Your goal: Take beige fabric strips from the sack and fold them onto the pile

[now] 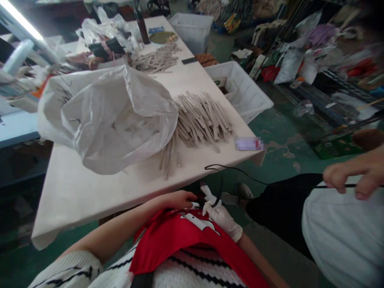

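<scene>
My left hand [177,199] is bare and lies low against my red apron [180,240], its fingers drawn together towards my right hand; what they hold is hidden. My right hand [222,218] wears a white glove and pinches the end of a thin black cable [240,172]. The cable loops over the table's near edge and runs right to another person's hand [354,176], which grips it. On the pale table [90,192] lie a big crumpled white plastic bag [111,116] and a heap of grey flat strips [201,118].
More strips [156,60], bags and clutter fill the table's far end. White plastic bins [243,92] stand on the green floor to the right of the table. The other person, in black and white clothing [345,236], sits close at my right. Cluttered wire shelving [318,60] lines the far right.
</scene>
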